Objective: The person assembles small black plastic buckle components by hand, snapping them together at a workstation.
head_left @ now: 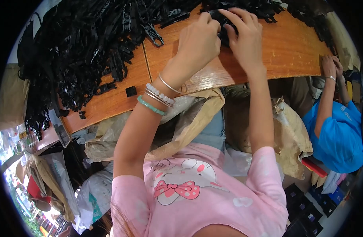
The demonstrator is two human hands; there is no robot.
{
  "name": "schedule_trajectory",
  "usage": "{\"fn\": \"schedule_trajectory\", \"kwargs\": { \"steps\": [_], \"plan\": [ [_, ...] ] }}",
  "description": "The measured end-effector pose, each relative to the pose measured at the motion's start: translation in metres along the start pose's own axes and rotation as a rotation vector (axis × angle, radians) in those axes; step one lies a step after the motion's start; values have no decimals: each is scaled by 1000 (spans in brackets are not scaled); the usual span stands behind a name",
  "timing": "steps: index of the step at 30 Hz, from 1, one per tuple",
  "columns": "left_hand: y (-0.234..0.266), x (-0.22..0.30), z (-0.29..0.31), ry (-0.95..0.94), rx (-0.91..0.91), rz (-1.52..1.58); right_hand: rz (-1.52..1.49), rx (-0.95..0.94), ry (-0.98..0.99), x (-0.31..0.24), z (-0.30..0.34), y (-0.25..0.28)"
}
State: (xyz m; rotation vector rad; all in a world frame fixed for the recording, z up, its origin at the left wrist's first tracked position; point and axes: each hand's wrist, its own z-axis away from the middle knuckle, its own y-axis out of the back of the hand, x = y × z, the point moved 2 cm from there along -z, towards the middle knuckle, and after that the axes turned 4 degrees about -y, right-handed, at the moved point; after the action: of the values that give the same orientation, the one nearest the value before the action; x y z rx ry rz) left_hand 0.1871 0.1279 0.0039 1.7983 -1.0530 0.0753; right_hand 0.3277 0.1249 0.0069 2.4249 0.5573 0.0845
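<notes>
Both my hands are close together over the far edge part of the wooden table point(284, 51). My left hand point(199, 37), with several bracelets at the wrist, has its fingers curled around a black piece point(224, 33). My right hand point(246, 39) grips the same piece from the other side, thumb and fingers bent round it. Its exact kind cannot be made out, since my fingers cover much of it. To the left spreads a large heap of black straps and plastic parts point(86, 43). A small black block point(131, 91) lies alone near the table's front edge.
More black parts point(264, 12) lie beyond my hands. Brown paper and plastic sacks point(286, 134) hang or stand below the table edge. At the right, a person in a blue shirt point(337, 134) has their hands at the table. White bags point(92, 201) are at lower left.
</notes>
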Motion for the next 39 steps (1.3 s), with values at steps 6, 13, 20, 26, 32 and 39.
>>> {"fn": "schedule_trajectory", "kwargs": {
  "steps": [6, 13, 20, 26, 32, 39],
  "plan": [
    [6, 0, 22, -7, -147, -1, -283, 107, 200, -5, -19, -8],
    [46, 0, 53, 587, -144, 666, -645, -283, -719, -20, -35, 20],
    [63, -2, 76, 787, 41, 1281, -1229, -460, -976, -42, 12, 39],
    [70, -3, 84, 746, 37, 1290, -1143, -558, -851, -60, 28, 53],
    [74, 0, 88, 808, 70, 1304, -688, -378, -318, -72, 19, 55],
    [74, 14, 89, 981, -16, 1467, -675, -344, -288, -86, 23, 56]
  ]
}}
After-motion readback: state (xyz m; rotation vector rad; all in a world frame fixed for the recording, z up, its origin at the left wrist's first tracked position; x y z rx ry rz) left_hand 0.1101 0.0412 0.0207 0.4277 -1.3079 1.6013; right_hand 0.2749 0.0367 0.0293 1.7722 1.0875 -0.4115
